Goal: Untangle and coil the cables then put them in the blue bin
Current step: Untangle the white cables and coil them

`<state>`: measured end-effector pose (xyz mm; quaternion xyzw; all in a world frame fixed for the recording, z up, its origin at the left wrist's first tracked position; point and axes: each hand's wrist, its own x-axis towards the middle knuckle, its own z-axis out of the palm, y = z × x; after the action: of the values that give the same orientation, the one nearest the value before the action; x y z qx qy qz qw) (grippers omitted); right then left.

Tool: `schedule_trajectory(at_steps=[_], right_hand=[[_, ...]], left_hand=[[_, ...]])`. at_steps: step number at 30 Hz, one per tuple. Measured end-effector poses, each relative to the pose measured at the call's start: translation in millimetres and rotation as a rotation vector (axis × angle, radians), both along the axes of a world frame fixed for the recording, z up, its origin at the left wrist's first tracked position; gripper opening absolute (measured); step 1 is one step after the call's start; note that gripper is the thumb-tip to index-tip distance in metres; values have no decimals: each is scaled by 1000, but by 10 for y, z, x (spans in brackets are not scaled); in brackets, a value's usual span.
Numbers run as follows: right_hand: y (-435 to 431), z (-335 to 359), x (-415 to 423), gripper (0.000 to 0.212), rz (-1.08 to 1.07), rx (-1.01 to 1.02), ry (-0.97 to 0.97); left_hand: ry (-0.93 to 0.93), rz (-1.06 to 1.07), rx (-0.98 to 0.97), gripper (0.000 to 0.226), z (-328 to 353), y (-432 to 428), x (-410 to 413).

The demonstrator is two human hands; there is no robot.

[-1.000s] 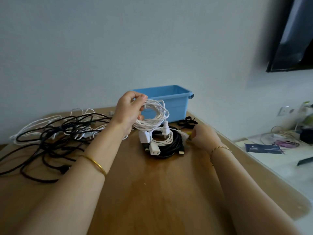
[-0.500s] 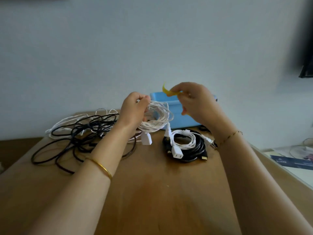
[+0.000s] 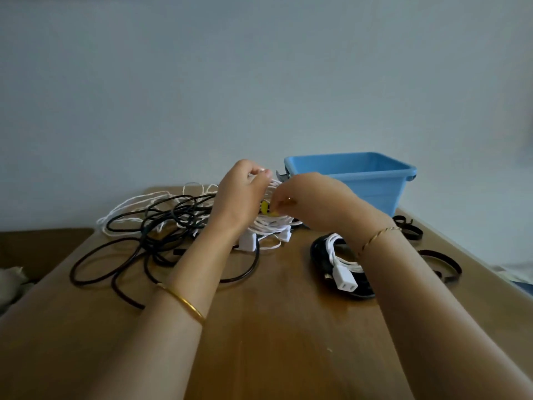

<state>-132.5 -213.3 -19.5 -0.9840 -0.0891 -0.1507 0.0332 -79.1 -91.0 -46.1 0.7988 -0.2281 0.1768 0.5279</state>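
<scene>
My left hand [image 3: 240, 194] grips a coil of thin white cable [image 3: 271, 226] held just above the table, its white plugs hanging below. Close beside it, my right hand [image 3: 311, 202] pinches a yellow strap [image 3: 266, 209] against the coil. A tangle of black and white cables [image 3: 161, 226] spreads over the table to the left. To the right lies a finished bundle of black and white cable [image 3: 340, 267] with a white connector. The blue bin [image 3: 354, 177] stands at the back right, by the wall.
Black straps [image 3: 441, 264] lie on the wooden table [image 3: 274, 327] near its right edge, and another black strap [image 3: 408, 226] sits beside the bin. A pale wall rises directly behind the table. A white cloth shows at the far left.
My right hand picked up the yellow strap from the table, raised it, then brought it down to the white coil. My left hand kept holding the coil. The view swung left.
</scene>
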Motion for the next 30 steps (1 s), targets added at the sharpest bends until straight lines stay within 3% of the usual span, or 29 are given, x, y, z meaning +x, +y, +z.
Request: schedule_trajectory(at_steps=[3,9,12,14,17,23,30], right_hand=[[63,-95,63,16,-76,-46,-191],[215,-251,138,6,-151,52,-468],[253,-346,156,45,-211,91,-660],[285,-319,139,60,-236,129,-738],[267,-344,151,60,-217,122,-795],[237,-331,159,59,-219,104,-895],[197,-351,176,55,-229,99,-812]], left_hand=[[3,-8,-6,18,1,-41,13],[-27,3,-54,16,59,-2,6],[-22,-14,-66,14,64,-12,-32],[-23,-3,-73,25,77,-25,-56],[-48,33,-36,39,91,-39,-76],[-127,82,26,41,83,-28,-103],[-155,93,17,43,67,3,-104]])
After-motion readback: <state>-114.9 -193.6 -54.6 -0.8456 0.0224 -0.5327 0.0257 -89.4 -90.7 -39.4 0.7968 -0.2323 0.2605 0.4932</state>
